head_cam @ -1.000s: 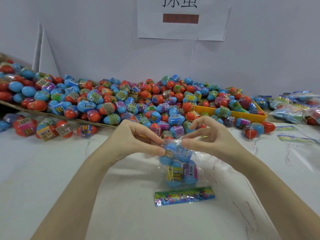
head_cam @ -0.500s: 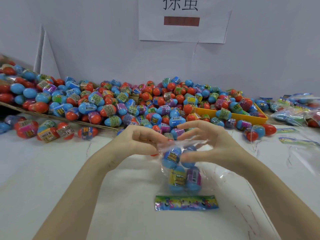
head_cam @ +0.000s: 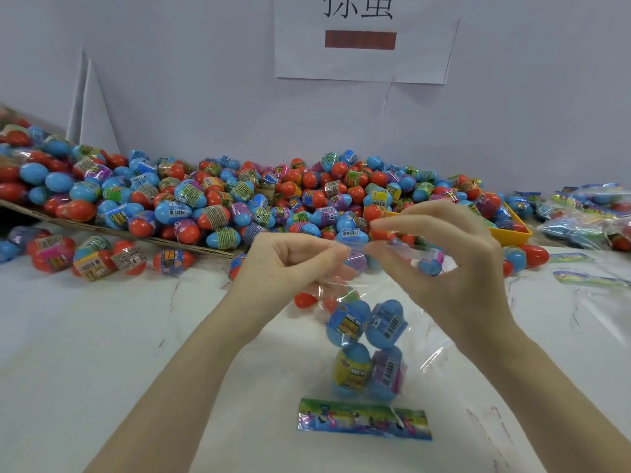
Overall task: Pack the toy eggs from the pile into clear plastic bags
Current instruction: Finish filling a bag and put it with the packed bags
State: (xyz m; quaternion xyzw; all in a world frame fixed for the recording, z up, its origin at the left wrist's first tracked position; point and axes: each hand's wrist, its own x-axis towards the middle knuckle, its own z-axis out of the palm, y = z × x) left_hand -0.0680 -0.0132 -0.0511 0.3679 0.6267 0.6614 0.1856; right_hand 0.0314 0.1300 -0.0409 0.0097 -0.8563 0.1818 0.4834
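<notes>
Clear bag (head_cam: 367,353) hanging upright just above the white surface (head_cam: 102,353), four eggs (head_cam: 367,349) stacked inside in two pairs, printed strip (head_cam: 363,419) at the bottom edge. Mouth pinched from both sides: left hand (head_cam: 290,264) gripping the top film between thumb and curled forefinger, right hand (head_cam: 444,268) pinching the opposite lip with thumb and forefinger, other fingers fanned. Both wrists raised, forearms angled in from the lower corners, knuckles toward the pile (head_cam: 239,203) heaped against the wall behind. Yellow tray (head_cam: 512,233) and finished bags (head_cam: 587,213) off to the right. Risks, as judged: thin film slipping from a light pinch and dropping the load; top pair riding high, likely to block the seal or roll out if the bag tilts; uneven pull creasing the mouth.
</notes>
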